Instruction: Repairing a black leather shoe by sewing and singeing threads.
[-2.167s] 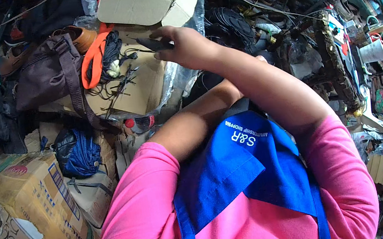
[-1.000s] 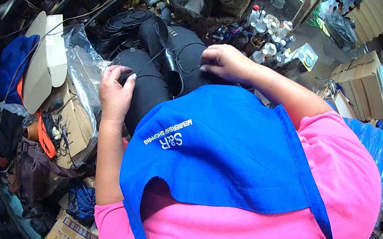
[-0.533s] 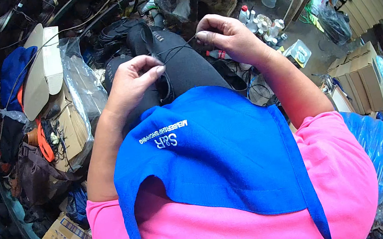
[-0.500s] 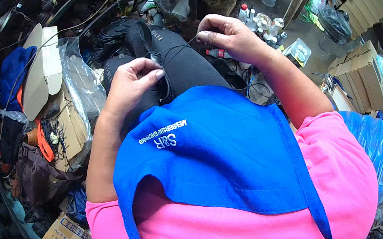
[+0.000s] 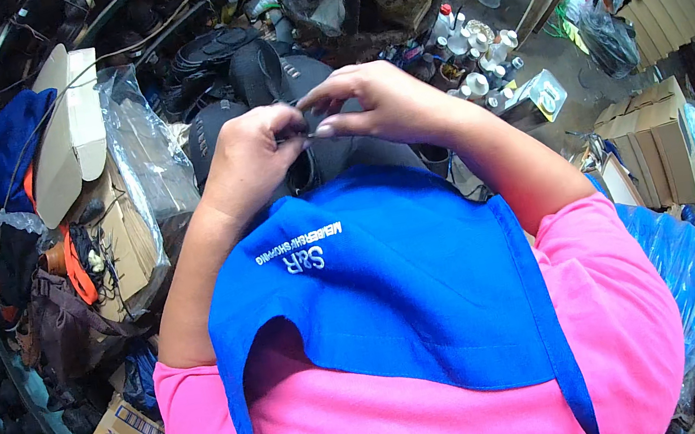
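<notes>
Over my lap my two hands meet at their fingertips, both slightly smeared by motion. My left hand (image 5: 254,145) is closed in a pinch, fingers curled toward the thumb. From the right, my right hand (image 5: 379,103) reaches in with bent index finger and thumb closing at the left fingertips. A short bit of dark thread (image 5: 312,135) shows between the thumbs; the rest is hidden. Just below the hands a black shoe-like piece (image 5: 302,175) stands between my thighs, mostly covered. A blue apron (image 5: 375,276) lies over my lap.
Black shoe soles (image 5: 216,49) are piled beyond my knees. Several bottles (image 5: 470,43) stand at the far right, near a clear plastic container (image 5: 540,97). Cardboard boxes (image 5: 649,142) sit to the right. Cardboard and plastic wrap (image 5: 133,151) lie on the left.
The right hand has moved left and down to meet the left hand. The dark thread, stretched between the hands before, is now mostly hidden at the fingertips.
</notes>
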Tool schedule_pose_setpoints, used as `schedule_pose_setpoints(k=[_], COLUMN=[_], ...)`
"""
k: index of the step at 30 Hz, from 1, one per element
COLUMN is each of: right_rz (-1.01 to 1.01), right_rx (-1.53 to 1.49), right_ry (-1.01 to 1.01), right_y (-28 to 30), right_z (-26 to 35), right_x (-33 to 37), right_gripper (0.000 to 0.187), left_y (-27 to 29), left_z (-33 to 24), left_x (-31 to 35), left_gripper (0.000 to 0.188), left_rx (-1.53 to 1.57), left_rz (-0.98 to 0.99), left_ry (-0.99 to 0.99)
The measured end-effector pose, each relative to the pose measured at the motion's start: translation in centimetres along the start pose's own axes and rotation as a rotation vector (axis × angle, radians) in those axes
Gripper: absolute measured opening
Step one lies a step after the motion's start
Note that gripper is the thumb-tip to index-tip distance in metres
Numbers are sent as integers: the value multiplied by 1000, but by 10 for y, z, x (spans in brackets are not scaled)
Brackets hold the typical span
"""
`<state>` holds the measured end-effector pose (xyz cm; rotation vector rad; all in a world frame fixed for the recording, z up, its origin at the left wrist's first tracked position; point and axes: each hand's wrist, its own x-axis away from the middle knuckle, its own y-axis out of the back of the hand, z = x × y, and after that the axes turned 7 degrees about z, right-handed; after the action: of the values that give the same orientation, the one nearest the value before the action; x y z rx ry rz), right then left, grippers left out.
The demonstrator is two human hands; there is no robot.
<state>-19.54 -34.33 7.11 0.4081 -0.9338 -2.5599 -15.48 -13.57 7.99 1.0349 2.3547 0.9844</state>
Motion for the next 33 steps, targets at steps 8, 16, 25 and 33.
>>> schedule_pose_setpoints(k=[8,16,25,33], right_rz=[177,112,188,-130], right_rx=[-199,-269,376,-274], right_ry=[-44,-151,-79,-146], right_y=[-16,-10,-21,-22], right_z=[-30,-59,-74,-85], right_x=[-24,-46,-102,-84], right_gripper=[21,11,35,24], left_y=[3,16,-5,11], left_z=[44,68,56,93], left_x=[-12,-16,-12,-42], left_gripper=[23,21,36,30], left_rx=[222,287,-106,-11], left_rz=[-62,-197,-254,-144], left_ry=[75,96,170,20])
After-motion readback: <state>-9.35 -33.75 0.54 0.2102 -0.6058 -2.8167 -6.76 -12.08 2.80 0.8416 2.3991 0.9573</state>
